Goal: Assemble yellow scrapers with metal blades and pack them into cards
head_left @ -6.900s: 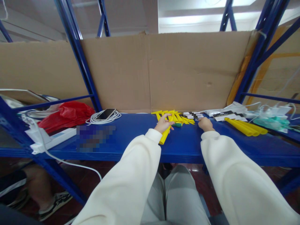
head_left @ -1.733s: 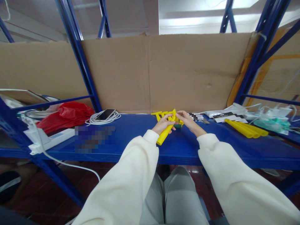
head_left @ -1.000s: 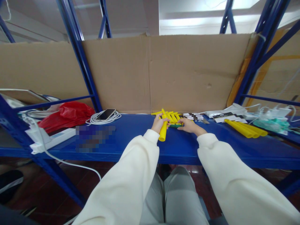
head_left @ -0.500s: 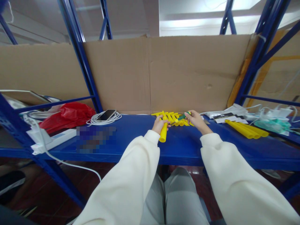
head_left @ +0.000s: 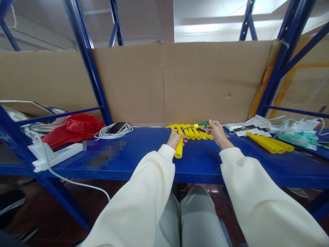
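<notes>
My left hand is wrapped around a yellow tube, its open round end tilted toward me. My right hand grips a screwdriver by its green and yellow handle. The shaft points left, nearly level, with its tip close to the far end of the held tube. Whether the tip touches the tube I cannot tell. Between and behind my hands, several more yellow tubes and small yellow pieces lie on the blue shelf. Something small and dark beneath my right fingers is too small to name.
Three yellow tubes lie at the right beside a black-and-white packet. At the left are a phone on a coiled white cable, a red plastic bag and a white power strip. Cardboard stands behind.
My right hand has shifted slightly right. The screwdriver has swung from slanting down to almost level, and more of its handle shows. My left hand keeps the tube in nearly the same place.
</notes>
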